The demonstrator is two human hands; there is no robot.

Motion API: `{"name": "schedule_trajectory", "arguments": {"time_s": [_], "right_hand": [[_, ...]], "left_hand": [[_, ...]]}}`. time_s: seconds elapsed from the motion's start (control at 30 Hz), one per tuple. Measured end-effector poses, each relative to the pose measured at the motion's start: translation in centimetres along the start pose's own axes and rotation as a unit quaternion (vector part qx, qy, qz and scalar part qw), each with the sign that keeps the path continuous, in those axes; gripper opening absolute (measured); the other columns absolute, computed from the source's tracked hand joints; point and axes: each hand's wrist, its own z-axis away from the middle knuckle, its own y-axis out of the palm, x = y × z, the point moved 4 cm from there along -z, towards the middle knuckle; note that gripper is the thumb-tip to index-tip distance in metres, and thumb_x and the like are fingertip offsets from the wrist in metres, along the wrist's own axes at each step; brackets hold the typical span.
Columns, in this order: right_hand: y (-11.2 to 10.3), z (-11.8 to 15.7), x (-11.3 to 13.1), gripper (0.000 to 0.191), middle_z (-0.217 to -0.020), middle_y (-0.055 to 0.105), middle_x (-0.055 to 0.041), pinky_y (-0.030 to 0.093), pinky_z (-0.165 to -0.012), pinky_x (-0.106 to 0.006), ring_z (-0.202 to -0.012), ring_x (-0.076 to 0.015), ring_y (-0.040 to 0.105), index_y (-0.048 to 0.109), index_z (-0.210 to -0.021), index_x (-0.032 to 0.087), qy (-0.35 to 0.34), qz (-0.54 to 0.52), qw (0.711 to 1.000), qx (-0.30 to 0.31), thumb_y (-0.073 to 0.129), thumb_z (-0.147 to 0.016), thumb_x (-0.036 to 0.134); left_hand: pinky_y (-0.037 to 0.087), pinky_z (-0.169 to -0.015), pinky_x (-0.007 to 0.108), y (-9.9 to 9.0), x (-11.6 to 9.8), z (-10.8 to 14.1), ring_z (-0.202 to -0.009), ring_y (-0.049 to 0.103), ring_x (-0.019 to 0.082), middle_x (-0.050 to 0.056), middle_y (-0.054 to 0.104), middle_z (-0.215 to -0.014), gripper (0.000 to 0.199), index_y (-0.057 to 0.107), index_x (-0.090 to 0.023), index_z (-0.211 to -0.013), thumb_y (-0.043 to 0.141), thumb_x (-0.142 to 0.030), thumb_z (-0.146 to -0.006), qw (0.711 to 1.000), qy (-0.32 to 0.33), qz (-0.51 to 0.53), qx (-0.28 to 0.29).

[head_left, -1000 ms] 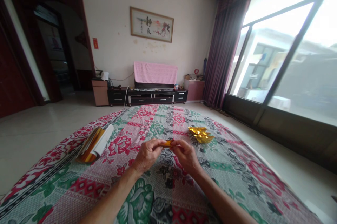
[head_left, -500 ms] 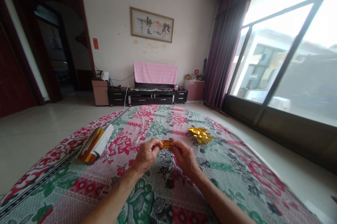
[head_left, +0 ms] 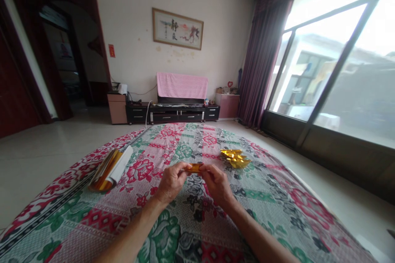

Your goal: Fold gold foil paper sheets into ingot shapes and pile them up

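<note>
Head view: my left hand (head_left: 173,181) and right hand (head_left: 217,181) pinch the foil (head_left: 195,168) between them, fingertips closed on its ends; folded pieces (head_left: 236,159) lie right; roll (head_left: 108,170) left.

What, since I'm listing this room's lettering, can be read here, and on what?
"静", probably: large upper character on the framed picture.
Lower character and small column there: too blurred.
Red paper at left: too small to read.
Gold strip, gold pieces, paper bundle: no lettering visible.
</note>
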Motion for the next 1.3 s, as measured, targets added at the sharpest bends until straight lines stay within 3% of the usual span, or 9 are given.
{"name": "schedule_trajectory", "arguments": {"time_s": [0.2, 0.33, 0.47, 0.6, 0.77, 0.97, 1.13, 1.3], "right_hand": [[-0.2, -0.1, -0.2, 0.014, -0.075, 0.068, -0.0031, 0.047, -0.059, -0.024, -0.065, -0.0155, 0.061, 0.064, -0.082, 0.020, 0.006, -0.013, 1.000, -0.017, 0.052, -0.080, 0.026], [-0.2, -0.1, 0.3, 0.014, -0.077, 0.068, -0.0035, 0.046, -0.062, -0.023, -0.069, -0.0157, 0.061, 0.065, -0.081, 0.020, -0.009, 0.012, 1.000, 0.000, 0.052, -0.081, 0.025], [-0.1, 0.0, 0.8, 0.015, -0.084, 0.068, -0.0040, 0.046, -0.068, -0.024, -0.074, -0.0159, 0.062, 0.065, -0.084, 0.020, -0.023, 0.013, 0.999, 0.024, 0.051, -0.082, 0.023], [-0.2, 0.1, 1.3, 0.021, -0.102, 0.066, -0.0054, 0.048, -0.078, -0.027, -0.087, -0.0167, 0.062, 0.062, -0.097, 0.022, -0.032, -0.034, 0.998, 0.043, 0.045, -0.087, 0.025], [-0.4, 0.2, 1.8, 0.022, -0.119, 0.058, -0.0072, 0.045, -0.089, -0.032, -0.105, -0.0199, 0.055, 0.063, -0.096, 0.022, -0.033, -0.049, 0.997, 0.045, 0.042, -0.089, 0.028], [0.4, 0.3, 0.6, 0.042, -0.123, 0.055, -0.0109, 0.053, -0.074, -0.030, -0.093, -0.0181, 0.062, 0.041, -0.127, 0.024, 0.080, -0.172, 0.981, 0.033, 0.044, -0.089, 0.039], [1.1, 0.3, -0.8, 0.046, -0.102, 0.065, -0.0112, 0.055, -0.068, -0.033, -0.081, -0.0207, 0.066, 0.058, -0.108, 0.017, 0.185, -0.253, 0.948, 0.048, 0.051, -0.081, 0.053], [1.0, 0.3, -1.1, 0.045, -0.088, 0.069, -0.0088, 0.055, -0.070, -0.036, -0.075, -0.0215, 0.067, 0.064, -0.098, 0.017, 0.221, -0.311, 0.924, 0.035, 0.062, -0.072, 0.054]], "left_hand": [[0.044, -0.054, 0.020, 0.1, -0.1, 0.4, -0.054, 0.056, 0.011, -0.002, 0.066, -0.068, 0.047, 0.052, -0.017, -0.121, 0.053, -0.026, -0.075, 0.994, -0.062, 0.082, 0.040], [0.048, -0.055, 0.024, 0.2, 0.9, 0.1, -0.066, 0.063, 0.017, 0.002, 0.067, -0.070, 0.042, 0.061, -0.014, -0.107, 0.055, -0.038, -0.074, 0.983, -0.135, 0.122, 0.021], [0.051, -0.060, 0.027, 0.4, 1.4, -0.2, -0.078, 0.066, 0.022, 0.008, 0.070, -0.081, 0.037, 0.067, -0.012, -0.096, 0.059, -0.037, -0.071, 0.968, -0.192, 0.163, 0.012], [0.052, -0.061, 0.025, 0.4, 1.2, -0.2, -0.080, 0.067, 0.021, 0.009, 0.071, -0.086, 0.036, 0.067, -0.011, -0.097, 0.059, -0.034, -0.071, 0.964, -0.191, 0.187, 0.009], [0.052, -0.060, 0.025, 0.5, 1.7, -0.2, -0.081, 0.067, 0.021, 0.008, 0.072, -0.088, 0.036, 0.067, -0.013, -0.099, 0.058, -0.034, -0.072, 0.961, -0.185, 0.204, 0.006], [0.052, -0.061, 0.026, 0.4, 1.8, -0.2, -0.079, 0.067, 0.020, 0.007, 0.072, -0.087, 0.035, 0.068, -0.014, -0.099, 0.057, -0.034, -0.073, 0.967, -0.179, 0.180, 0.002], [0.052, -0.061, 0.027, 0.4, 2.0, -0.3, -0.073, 0.066, 0.020, 0.006, 0.071, -0.076, 0.034, 0.069, -0.014, -0.097, 0.055, -0.034, -0.073, 0.981, -0.147, 0.123, 0.009], [0.051, -0.059, 0.027, 0.5, 2.4, -0.4, -0.070, 0.066, 0.019, 0.005, 0.071, -0.076, 0.035, 0.069, -0.015, -0.097, 0.053, -0.035, -0.073, 0.982, -0.152, 0.112, 0.007]]}}
